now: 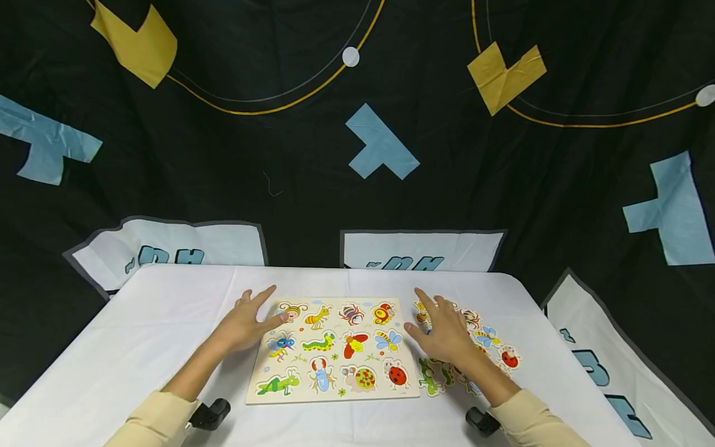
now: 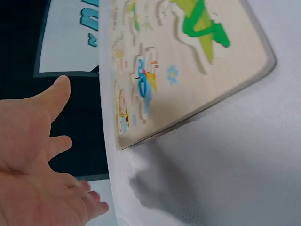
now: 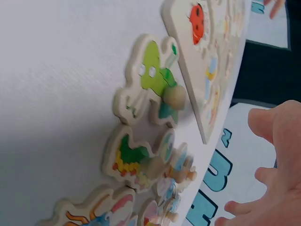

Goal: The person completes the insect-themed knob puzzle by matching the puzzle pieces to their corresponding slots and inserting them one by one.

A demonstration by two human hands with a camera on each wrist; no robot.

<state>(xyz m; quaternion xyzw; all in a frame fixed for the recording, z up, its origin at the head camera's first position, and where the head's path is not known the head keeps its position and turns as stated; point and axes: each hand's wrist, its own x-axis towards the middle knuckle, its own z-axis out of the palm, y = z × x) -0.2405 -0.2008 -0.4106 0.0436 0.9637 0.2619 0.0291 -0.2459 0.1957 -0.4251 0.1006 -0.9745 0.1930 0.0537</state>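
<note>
Pale wood, as it seems to me, is the material of the flat puzzle board point(image 1: 339, 344), which lies on the white tablecloth point(image 1: 139, 347) and shows small creatures in three rows. To the right of it, loose picture pieces point(image 1: 487, 337) crowd together on the same cloth; one green piece point(image 3: 151, 66) lies just beside the edge of the board, and whether they touch I cannot tell. The person's left hand point(image 1: 248, 323) is near the upper left corner of the board, thumb and fingers spread, and it grips nothing. The right hand point(image 1: 447, 332) hangs above the loose pieces, also with the fingers apart and without any object. I judge that each piece is light and stiff, not easily broken, although thin parts such as legs could perhaps chip. The round knob point(image 3: 174, 97) on the green piece looks the best place for a pinch of thumb and finger; it is probably smooth, so a firm hold is wise. The board, wider and heavier, should be taken by two opposite edges.
</note>
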